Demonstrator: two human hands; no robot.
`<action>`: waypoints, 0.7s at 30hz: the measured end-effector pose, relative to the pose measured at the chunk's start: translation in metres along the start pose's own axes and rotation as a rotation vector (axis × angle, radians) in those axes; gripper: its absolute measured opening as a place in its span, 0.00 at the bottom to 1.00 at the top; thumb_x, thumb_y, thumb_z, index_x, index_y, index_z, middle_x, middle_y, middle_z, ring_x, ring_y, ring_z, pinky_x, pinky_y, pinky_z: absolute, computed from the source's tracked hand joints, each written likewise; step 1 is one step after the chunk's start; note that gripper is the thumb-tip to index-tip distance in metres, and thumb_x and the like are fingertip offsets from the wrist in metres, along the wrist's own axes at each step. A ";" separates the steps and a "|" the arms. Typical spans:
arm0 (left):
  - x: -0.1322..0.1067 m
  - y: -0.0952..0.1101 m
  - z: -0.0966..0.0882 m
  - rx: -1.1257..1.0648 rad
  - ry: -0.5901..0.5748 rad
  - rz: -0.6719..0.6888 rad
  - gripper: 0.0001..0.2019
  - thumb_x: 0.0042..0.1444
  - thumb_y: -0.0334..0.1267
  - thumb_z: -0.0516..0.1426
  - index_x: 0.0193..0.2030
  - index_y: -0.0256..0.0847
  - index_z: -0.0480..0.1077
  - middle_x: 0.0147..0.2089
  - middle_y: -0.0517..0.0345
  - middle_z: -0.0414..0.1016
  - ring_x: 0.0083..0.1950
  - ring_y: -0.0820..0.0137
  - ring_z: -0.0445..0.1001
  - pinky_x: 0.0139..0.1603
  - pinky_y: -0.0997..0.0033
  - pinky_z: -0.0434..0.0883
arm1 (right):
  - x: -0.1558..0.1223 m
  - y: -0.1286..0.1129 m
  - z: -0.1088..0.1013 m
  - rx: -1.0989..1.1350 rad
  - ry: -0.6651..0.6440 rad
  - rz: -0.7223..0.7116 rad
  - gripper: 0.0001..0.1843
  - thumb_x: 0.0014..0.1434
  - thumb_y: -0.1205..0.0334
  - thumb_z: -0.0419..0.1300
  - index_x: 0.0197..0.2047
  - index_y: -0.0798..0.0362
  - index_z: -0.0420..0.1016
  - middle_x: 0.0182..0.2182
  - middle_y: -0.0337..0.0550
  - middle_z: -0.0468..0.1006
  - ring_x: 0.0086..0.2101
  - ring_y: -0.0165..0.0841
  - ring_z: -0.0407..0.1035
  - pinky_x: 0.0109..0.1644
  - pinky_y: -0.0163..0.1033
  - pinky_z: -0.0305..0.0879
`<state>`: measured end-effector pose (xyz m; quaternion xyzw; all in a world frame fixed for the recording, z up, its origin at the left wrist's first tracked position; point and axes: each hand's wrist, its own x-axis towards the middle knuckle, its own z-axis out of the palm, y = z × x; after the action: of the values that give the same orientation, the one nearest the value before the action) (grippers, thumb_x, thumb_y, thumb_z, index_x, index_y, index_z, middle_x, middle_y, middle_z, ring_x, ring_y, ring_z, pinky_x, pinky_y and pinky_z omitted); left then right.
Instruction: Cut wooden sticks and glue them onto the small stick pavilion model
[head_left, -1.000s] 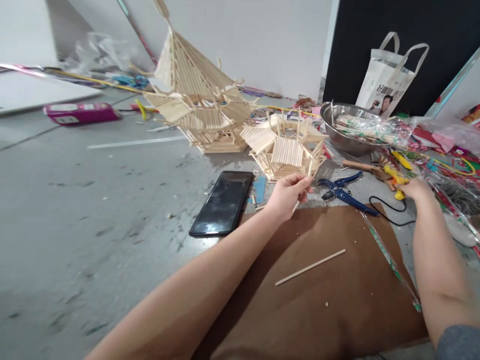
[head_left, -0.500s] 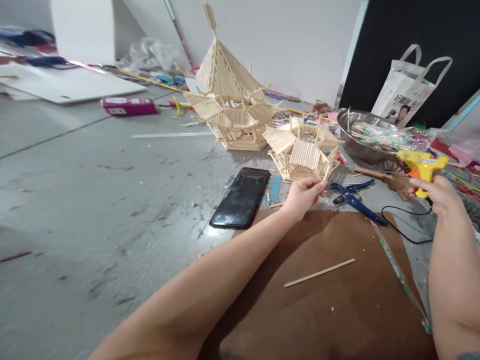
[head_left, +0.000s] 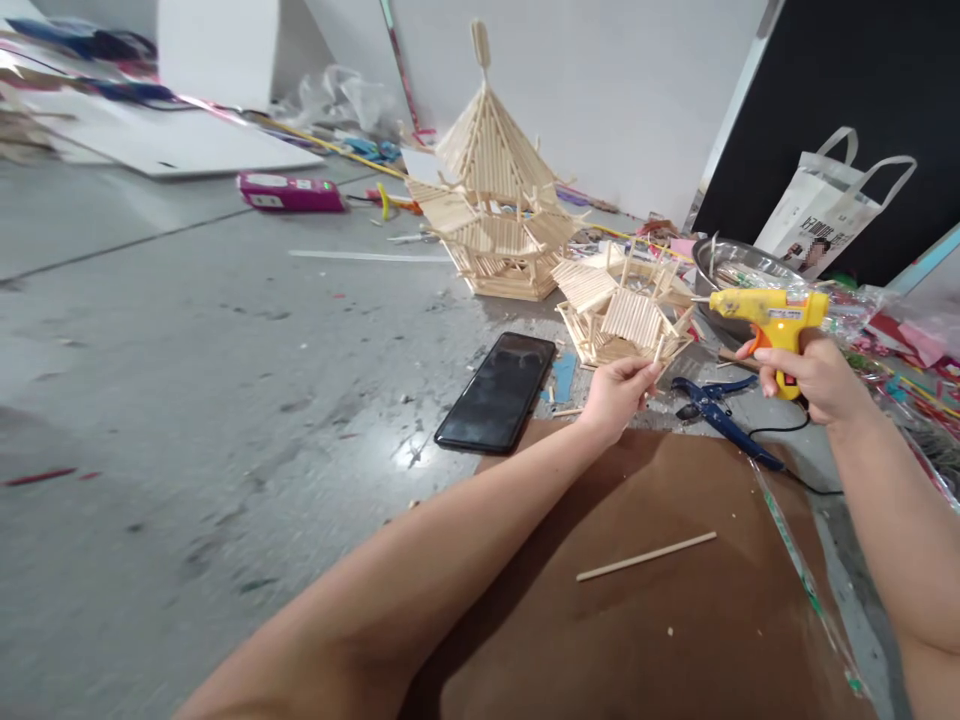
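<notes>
Left hand (head_left: pixel 616 400) pinches stick (head_left: pixel 659 349), right hand (head_left: pixel 823 382) grips yellow glue gun (head_left: pixel 784 318); bag lettering (head_left: pixel 825 234) blurred.

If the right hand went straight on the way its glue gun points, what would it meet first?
Probably the smaller stick model, just ahead of the glue gun; depth is unclear, so it might miss.

Level yellow glue gun (head_left: pixel 781 312), pinched pale stick (head_left: pixel 659 348)
</notes>
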<state>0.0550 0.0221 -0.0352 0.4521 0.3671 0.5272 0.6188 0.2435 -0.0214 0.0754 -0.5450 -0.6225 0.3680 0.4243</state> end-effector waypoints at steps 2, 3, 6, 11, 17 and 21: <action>-0.001 0.001 0.000 -0.002 -0.008 0.005 0.12 0.43 0.43 0.60 0.28 0.35 0.71 0.16 0.66 0.64 0.13 0.83 0.56 0.14 0.79 0.52 | -0.005 0.000 0.005 0.008 -0.023 0.017 0.12 0.48 0.58 0.60 0.35 0.54 0.67 0.31 0.40 0.74 0.15 0.21 0.60 0.18 0.33 0.56; -0.001 0.001 0.001 -0.002 -0.012 0.009 0.11 0.43 0.43 0.60 0.28 0.35 0.71 0.16 0.66 0.65 0.13 0.83 0.56 0.14 0.79 0.52 | -0.008 0.000 0.007 0.011 -0.027 0.026 0.13 0.48 0.55 0.60 0.35 0.54 0.67 0.30 0.40 0.73 0.15 0.22 0.60 0.18 0.33 0.56; -0.001 -0.001 0.000 0.005 -0.017 0.021 0.11 0.44 0.42 0.59 0.29 0.35 0.72 0.16 0.65 0.65 0.13 0.83 0.56 0.14 0.80 0.53 | -0.015 0.002 0.013 0.029 -0.027 0.059 0.18 0.47 0.48 0.60 0.33 0.54 0.66 0.27 0.39 0.72 0.13 0.22 0.59 0.16 0.33 0.55; 0.000 -0.004 0.000 0.019 -0.029 0.027 0.12 0.43 0.44 0.60 0.30 0.36 0.72 0.17 0.65 0.65 0.14 0.83 0.56 0.15 0.79 0.54 | -0.018 0.007 0.019 0.024 -0.013 0.118 0.21 0.44 0.42 0.59 0.29 0.53 0.65 0.24 0.38 0.71 0.12 0.22 0.58 0.13 0.32 0.53; 0.000 -0.005 0.000 0.018 -0.035 0.040 0.12 0.44 0.43 0.59 0.30 0.35 0.72 0.17 0.65 0.65 0.14 0.83 0.56 0.15 0.79 0.54 | -0.016 0.010 0.022 0.027 -0.020 0.128 0.22 0.44 0.43 0.60 0.31 0.54 0.65 0.22 0.36 0.69 0.11 0.21 0.58 0.12 0.30 0.52; 0.000 -0.004 0.000 0.022 -0.032 0.027 0.11 0.44 0.43 0.59 0.30 0.36 0.73 0.17 0.65 0.66 0.14 0.83 0.56 0.15 0.79 0.54 | -0.016 0.012 0.023 0.008 -0.001 0.122 0.20 0.46 0.45 0.60 0.28 0.54 0.64 0.21 0.35 0.68 0.11 0.21 0.58 0.12 0.30 0.52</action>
<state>0.0563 0.0219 -0.0389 0.4721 0.3567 0.5241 0.6126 0.2270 -0.0352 0.0542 -0.5801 -0.5868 0.3961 0.4029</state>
